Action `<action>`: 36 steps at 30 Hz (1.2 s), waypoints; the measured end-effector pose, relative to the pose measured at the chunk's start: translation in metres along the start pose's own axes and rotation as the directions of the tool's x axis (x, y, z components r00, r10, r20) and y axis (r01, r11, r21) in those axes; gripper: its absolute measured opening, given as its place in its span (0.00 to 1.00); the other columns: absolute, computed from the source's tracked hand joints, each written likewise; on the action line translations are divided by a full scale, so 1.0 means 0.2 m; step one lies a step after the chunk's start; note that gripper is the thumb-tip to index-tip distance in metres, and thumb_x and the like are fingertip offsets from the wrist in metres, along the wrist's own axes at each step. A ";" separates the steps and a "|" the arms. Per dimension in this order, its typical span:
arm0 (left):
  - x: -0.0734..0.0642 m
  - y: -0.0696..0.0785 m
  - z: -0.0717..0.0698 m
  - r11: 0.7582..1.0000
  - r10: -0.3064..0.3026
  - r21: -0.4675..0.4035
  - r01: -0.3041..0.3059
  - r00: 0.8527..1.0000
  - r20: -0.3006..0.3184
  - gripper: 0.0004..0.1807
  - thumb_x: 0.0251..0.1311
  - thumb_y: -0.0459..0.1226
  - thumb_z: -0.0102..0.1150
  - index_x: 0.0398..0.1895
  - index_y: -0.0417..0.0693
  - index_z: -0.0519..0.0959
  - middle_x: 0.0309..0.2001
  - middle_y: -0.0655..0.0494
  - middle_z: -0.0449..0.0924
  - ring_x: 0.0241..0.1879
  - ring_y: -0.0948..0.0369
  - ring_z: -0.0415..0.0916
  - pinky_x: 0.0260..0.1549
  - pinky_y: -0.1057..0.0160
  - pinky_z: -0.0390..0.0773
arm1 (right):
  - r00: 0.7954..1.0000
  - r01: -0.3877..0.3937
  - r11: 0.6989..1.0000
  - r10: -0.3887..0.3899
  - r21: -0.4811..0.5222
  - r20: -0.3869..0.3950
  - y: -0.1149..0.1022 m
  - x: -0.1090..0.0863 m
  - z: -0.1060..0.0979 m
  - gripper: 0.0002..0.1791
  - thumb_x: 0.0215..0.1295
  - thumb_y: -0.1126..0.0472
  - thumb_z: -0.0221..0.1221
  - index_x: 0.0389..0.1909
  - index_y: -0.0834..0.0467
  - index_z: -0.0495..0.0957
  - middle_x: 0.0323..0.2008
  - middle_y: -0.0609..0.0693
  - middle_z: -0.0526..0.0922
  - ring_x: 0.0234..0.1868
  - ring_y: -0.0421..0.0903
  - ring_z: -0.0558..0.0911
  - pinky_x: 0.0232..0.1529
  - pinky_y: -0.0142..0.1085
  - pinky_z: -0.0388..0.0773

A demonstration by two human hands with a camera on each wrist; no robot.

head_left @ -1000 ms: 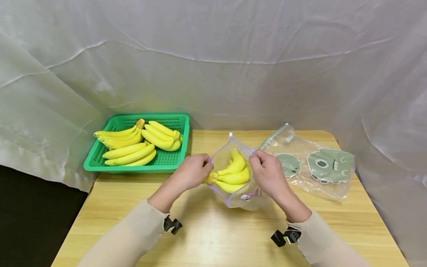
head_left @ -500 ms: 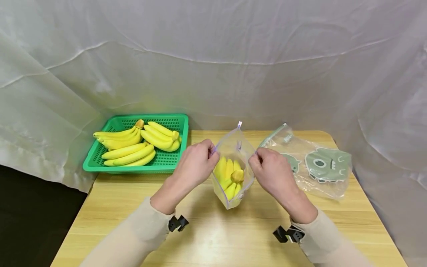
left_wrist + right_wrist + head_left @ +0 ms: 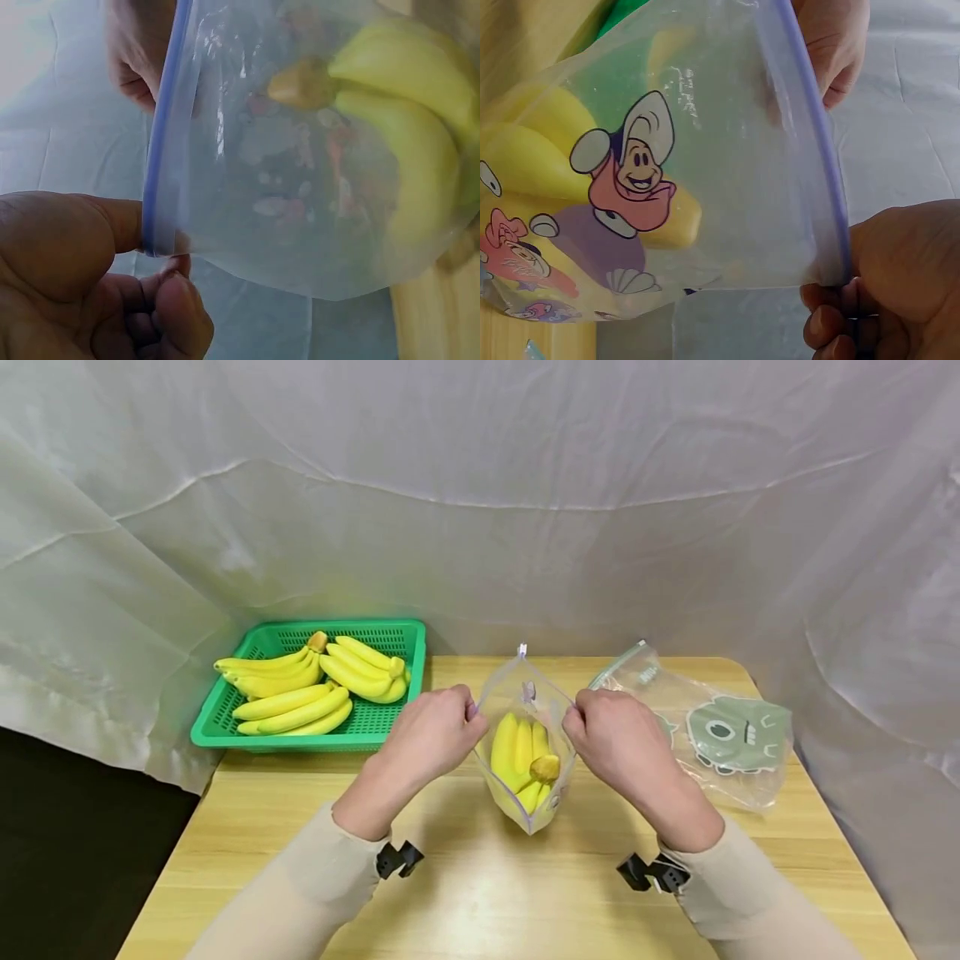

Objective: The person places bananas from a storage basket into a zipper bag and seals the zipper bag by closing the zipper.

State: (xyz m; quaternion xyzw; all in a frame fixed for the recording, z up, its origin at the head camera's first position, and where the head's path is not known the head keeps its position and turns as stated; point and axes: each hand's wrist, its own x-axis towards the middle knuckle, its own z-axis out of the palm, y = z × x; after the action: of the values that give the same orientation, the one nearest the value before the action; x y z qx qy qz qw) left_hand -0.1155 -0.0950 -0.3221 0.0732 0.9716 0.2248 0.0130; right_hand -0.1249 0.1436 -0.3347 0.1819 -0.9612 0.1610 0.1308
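A clear zip bag (image 3: 491,689) with a purple zip rim hangs between my two hands in the head view, its mouth spread apart. My left hand (image 3: 435,731) pinches the rim on the left side. On the opposite side my right hand (image 3: 618,739) pinches it too. Inside sits a bunch of yellow bananas (image 3: 510,752), its brown stem end pointing up toward the near side. Cartoon figures (image 3: 637,169) printed on the bag show in the right wrist view. Through the plastic, the left wrist view shows the bananas (image 3: 420,157) low in the bag.
At the left, a green basket (image 3: 300,743) holds several bunches of bananas (image 3: 281,706). A second clear zip bag (image 3: 738,735) with green monster prints lies flat at the right, partly behind my right hand. Pale cloth (image 3: 480,560) hangs behind the wooden table (image 3: 465,910).
The banana bunch has dropped deeper into the bag and turned, its stem moving from the left rim to the near side. The bag now hangs more upright between both hands.
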 end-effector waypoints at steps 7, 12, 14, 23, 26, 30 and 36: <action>-0.04 0.03 -0.08 0.998 -0.009 -0.064 0.009 1.000 0.005 0.08 0.65 0.40 0.56 0.27 0.53 0.75 0.23 0.58 0.75 0.23 0.59 0.72 0.23 0.61 0.70 | 1.000 -0.016 0.998 0.016 0.065 -0.005 -0.04 -0.01 -0.10 0.20 0.69 0.64 0.48 0.14 0.52 0.62 0.16 0.46 0.61 0.19 0.45 0.62 0.23 0.39 0.60; -0.01 0.02 -0.11 0.999 -0.033 -0.014 0.034 0.998 0.046 0.08 0.66 0.41 0.59 0.28 0.52 0.76 0.25 0.57 0.76 0.24 0.58 0.73 0.22 0.60 0.70 | 1.000 -0.003 0.999 0.003 0.034 -0.012 -0.04 0.02 -0.11 0.20 0.69 0.64 0.48 0.14 0.53 0.63 0.16 0.47 0.61 0.20 0.46 0.63 0.23 0.40 0.61; 0.03 0.02 -0.10 0.998 -0.051 0.039 0.049 0.997 0.055 0.07 0.66 0.41 0.60 0.30 0.51 0.77 0.27 0.56 0.78 0.26 0.57 0.74 0.23 0.59 0.71 | 1.000 0.004 1.000 -0.004 0.006 0.000 -0.03 0.05 -0.08 0.20 0.69 0.63 0.48 0.14 0.53 0.64 0.16 0.48 0.62 0.20 0.47 0.64 0.24 0.42 0.64; 0.32 0.10 -0.04 0.976 -0.071 0.205 0.067 0.997 0.014 0.12 0.72 0.46 0.61 0.34 0.49 0.79 0.38 0.51 0.81 0.38 0.51 0.78 0.36 0.51 0.81 | 0.992 0.112 0.992 -0.115 -0.053 -0.060 0.01 0.09 0.00 0.20 0.66 0.66 0.51 0.13 0.53 0.61 0.14 0.47 0.61 0.18 0.48 0.63 0.23 0.45 0.64; 0.45 0.10 0.01 0.968 -0.102 0.228 0.102 0.995 -0.011 0.11 0.74 0.40 0.54 0.32 0.49 0.80 0.38 0.50 0.84 0.39 0.51 0.82 0.37 0.50 0.84 | 0.989 0.134 0.987 -0.139 -0.088 -0.045 0.01 0.10 0.01 0.20 0.63 0.67 0.52 0.12 0.52 0.60 0.14 0.46 0.58 0.18 0.47 0.61 0.22 0.44 0.62; 0.51 0.07 0.06 0.967 -0.133 0.212 0.139 0.990 -0.043 0.10 0.74 0.38 0.51 0.36 0.49 0.81 0.40 0.49 0.85 0.41 0.51 0.83 0.40 0.49 0.85 | 0.994 0.106 0.988 -0.105 -0.110 0.013 0.02 0.12 0.04 0.19 0.63 0.66 0.51 0.13 0.53 0.61 0.13 0.46 0.59 0.18 0.48 0.62 0.23 0.45 0.63; 0.36 0.03 0.02 0.987 -0.098 0.132 0.095 0.995 0.017 0.15 0.74 0.49 0.54 0.45 0.46 0.76 0.34 0.50 0.79 0.33 0.53 0.77 0.31 0.53 0.78 | 0.999 0.033 0.996 -0.031 -0.085 0.032 0.03 0.12 0.06 0.19 0.66 0.64 0.51 0.14 0.53 0.63 0.14 0.49 0.65 0.19 0.50 0.67 0.28 0.50 0.68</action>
State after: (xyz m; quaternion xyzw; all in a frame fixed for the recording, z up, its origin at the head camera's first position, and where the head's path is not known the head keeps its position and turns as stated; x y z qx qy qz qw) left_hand -0.1854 -0.0769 -0.3219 0.0293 0.9864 0.1589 0.0306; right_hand -0.1508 0.1371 -0.3408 0.1940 -0.9660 0.1150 0.1264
